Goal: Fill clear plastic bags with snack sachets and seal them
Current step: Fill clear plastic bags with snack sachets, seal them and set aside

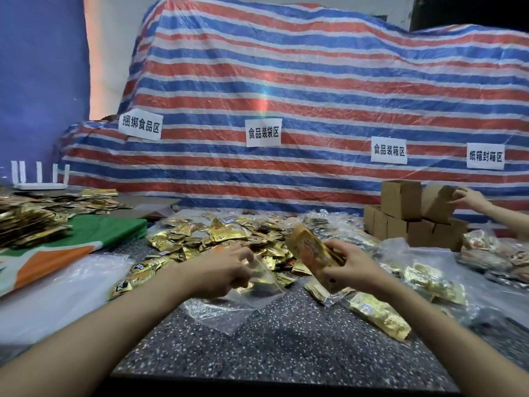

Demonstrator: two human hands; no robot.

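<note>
Bare speckled table (286, 348) near; sachet pile (223, 239) and boxes (406, 222) block beyond.

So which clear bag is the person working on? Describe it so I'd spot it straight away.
Below the striped tarp, on the speckled table, find the heap of gold sachets. At its near edge the left hand pinches a clear bag by its top edge. Unlike the wrinkled bag lying flat just in front, its top is held up by a hand.
</note>
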